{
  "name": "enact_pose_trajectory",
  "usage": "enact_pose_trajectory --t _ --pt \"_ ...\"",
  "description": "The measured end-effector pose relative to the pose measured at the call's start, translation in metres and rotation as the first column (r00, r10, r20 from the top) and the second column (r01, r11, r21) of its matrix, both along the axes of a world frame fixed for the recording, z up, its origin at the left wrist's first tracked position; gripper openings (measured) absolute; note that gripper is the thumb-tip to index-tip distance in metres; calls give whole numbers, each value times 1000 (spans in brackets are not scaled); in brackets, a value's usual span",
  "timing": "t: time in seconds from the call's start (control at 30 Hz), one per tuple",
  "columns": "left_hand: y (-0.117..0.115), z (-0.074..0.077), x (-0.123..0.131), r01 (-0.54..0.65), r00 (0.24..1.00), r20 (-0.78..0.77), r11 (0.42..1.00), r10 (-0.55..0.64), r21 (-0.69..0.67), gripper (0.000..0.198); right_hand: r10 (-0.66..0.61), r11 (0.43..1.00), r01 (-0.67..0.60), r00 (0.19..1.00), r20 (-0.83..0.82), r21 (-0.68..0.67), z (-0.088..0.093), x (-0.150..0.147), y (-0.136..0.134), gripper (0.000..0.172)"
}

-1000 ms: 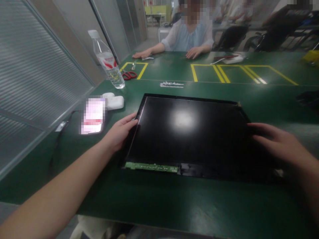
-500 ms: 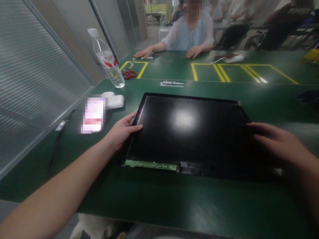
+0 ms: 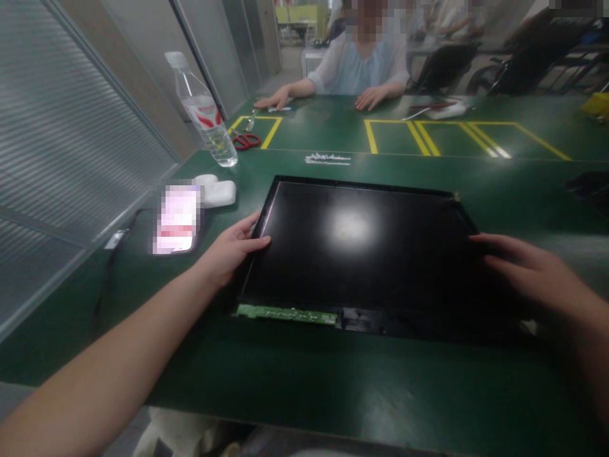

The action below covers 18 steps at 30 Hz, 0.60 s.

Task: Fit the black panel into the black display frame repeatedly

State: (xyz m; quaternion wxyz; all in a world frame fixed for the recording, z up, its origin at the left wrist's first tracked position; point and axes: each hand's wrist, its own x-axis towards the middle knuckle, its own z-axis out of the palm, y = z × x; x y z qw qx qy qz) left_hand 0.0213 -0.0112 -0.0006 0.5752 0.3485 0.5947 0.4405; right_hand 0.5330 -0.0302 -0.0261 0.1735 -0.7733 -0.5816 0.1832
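A flat, rectangular screen panel (image 3: 380, 266) sits in front of the wearer at the near middle of the table; whether it lies flat or is slightly raised cannot be told. The left grip (image 3: 232, 251) holds its left edge, thumb over the slim black frame and fingers partly hidden beyond it. A narrow green circuit strip (image 3: 288, 314) runs along the left of the near edge. The dark glass is smooth and glossy, with a round white glare near its middle. The right grip (image 3: 540, 270) has fingertips at the right edge; deep shadow hides how far it closes, so that cannot be told.

Around the panel, from the left, lie a dark cord (image 3: 107, 279), a lit phone (image 3: 178, 222) and, just beside it, rounded white plastic cases (image 3: 219, 193). Behind these stand a clear ribbed bottle (image 3: 209, 120) with a red-and-white label and, near it, red-handled scissors (image 3: 246, 141). Jagged white scraps (image 3: 327, 160) lie beyond the panel. Opposite, a person (image 3: 361, 70) rests both hands on the far side.

The table (image 3: 333, 374) is smooth dark green, marked with yellow tape (image 3: 428, 141). A ridged, blind-like partition (image 3: 71, 127) rises on the left; blurred black chairs (image 3: 445, 70) stand at the back right.
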Motion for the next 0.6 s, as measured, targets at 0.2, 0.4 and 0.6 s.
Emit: enact_pose_trajectory --t 0.2,0.4,0.6 --pt "0 0 1 -4 999 35 1000 3 10 81 12 1000 -12 999 37 5 -2 1 2 61" --pt "-1 3 4 -50 996 69 999 49 2 79 -37 999 38 999 16 -26 1 -5 2 67" --pt "-1 7 8 -66 995 71 998 67 -18 75 -24 1000 23 1000 17 15 2 -8 1 60"
